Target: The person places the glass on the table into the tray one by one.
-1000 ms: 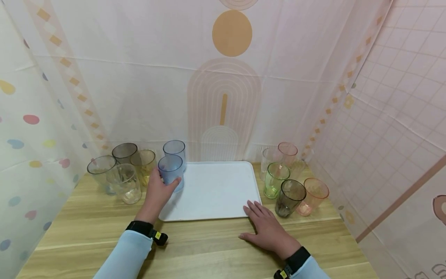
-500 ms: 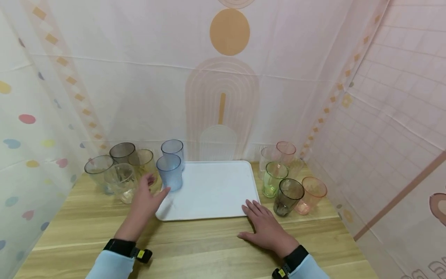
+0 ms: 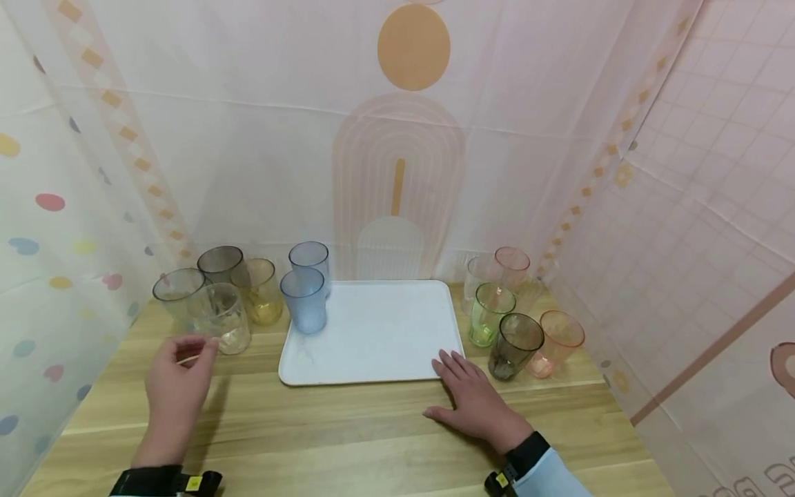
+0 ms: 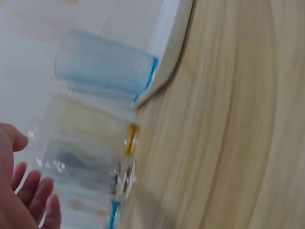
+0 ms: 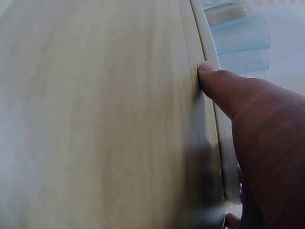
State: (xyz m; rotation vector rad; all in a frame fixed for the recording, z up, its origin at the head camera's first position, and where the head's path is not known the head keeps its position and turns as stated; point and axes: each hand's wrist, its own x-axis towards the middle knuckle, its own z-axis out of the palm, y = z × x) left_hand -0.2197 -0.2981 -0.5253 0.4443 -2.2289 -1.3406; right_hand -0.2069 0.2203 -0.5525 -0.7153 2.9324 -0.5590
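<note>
My left hand (image 3: 180, 379) hovers in front of the left group of glasses, fingers loosely bent with nothing in them. Nearest to it stands a clear glass (image 3: 232, 331); the left wrist view has the fingers beside the glasses. A blue glass (image 3: 306, 304) stands upright on the left part of a white tray (image 3: 379, 338). Close behind it is another blue glass (image 3: 309, 254), its base hidden. My right hand (image 3: 475, 404) rests with spread fingers at the tray's front right corner, the thumb (image 5: 221, 81) by its front edge.
Left of the tray are a yellow glass (image 3: 265, 297), a dark grey glass (image 3: 220, 262) and a bluish clear glass (image 3: 177, 293). To the right stand a green glass (image 3: 491, 314), a dark glass (image 3: 515, 348), an orange glass (image 3: 559, 342), a pink-rimmed glass (image 3: 512, 266) and others.
My left hand has let go of the front blue glass, leaving it on the tray, and has moved left and nearer to the clear glass. The right hand has stayed put.
</note>
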